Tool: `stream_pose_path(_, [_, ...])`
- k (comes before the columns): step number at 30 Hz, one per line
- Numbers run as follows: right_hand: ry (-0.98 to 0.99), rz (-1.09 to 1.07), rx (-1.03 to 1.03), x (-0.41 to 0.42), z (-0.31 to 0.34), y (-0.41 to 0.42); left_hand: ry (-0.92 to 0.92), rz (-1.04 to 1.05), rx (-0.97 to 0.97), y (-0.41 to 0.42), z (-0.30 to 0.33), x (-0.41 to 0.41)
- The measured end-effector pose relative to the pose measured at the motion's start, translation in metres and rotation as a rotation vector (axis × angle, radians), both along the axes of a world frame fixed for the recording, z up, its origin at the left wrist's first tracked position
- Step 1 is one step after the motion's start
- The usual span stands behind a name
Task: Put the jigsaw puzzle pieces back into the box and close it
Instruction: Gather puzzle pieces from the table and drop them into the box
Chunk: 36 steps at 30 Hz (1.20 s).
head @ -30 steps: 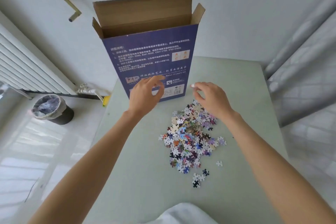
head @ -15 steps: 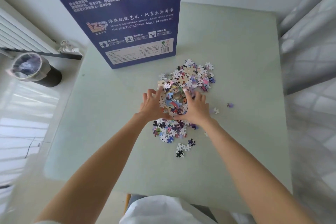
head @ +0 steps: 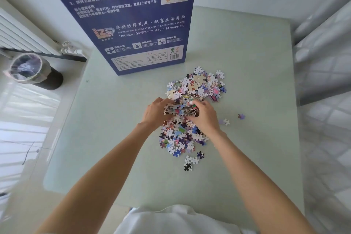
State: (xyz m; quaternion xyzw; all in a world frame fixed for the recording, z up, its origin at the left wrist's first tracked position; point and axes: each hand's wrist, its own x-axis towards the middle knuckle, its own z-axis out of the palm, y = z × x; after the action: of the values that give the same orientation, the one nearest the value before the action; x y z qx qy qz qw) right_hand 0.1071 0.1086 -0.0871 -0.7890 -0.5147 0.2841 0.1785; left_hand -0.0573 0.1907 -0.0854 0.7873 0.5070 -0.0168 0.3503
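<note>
We see both hands brought together over the middle of a heap of small multicoloured cardboard jigsaw puzzle pieces [head: 191,112] lying on the pale green bench [head: 247,47]. The left hand [head: 154,113] has its fingers curled in from the left side of the heap, and the right hand [head: 206,117] curls in from the right; between them they clasp a bunched clump of pieces, lifted slightly above the rest. Most of the heap lies loose on the bench, spreading beyond the hands toward the box and back toward us. A few stray pieces [head: 233,118] sit apart to the right, and a few more [head: 190,162] lie at the near end. The tall dark blue cardboard puzzle box [head: 133,24] with white print stands upright on the far side of the bench, just beyond the heap; its top is out of view. On the floor to the left we see a round black waste bin [head: 36,71] with a clear plastic liner, near a white radiator [head: 22,34]
</note>
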Motion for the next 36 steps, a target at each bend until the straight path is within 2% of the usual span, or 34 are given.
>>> stream_pose_path(5, [0.042, -0.064, 0.055, 0.009, 0.001, -0.006, -0.045, 0.074, 0.024, 0.001, 0.002, -0.01])
stream_pose_path(13, [-0.006, -0.087, 0.208, 0.015, 0.024, -0.009, -0.175, 0.191, 0.004, 0.005, 0.011, -0.018])
stream_pose_path(21, [-0.09, 0.03, 0.201, 0.015, 0.033, -0.003, -0.238, 0.138, 0.1, 0.008, 0.036, -0.025])
stream_pose_path(25, [-0.035, 0.03, 0.231, 0.014, 0.049, 0.003, -0.287, 0.149, 0.159, 0.008, 0.054, -0.026])
stream_pose_path(30, [0.115, 0.024, 0.346, 0.017, 0.109, 0.009, -0.432, 0.144, 0.244, 0.017, 0.106, -0.026])
stream_pose_path(36, [0.253, 0.042, 0.527, 0.02, 0.212, 0.054, -0.607, 0.154, 0.483, 0.063, 0.207, -0.025])
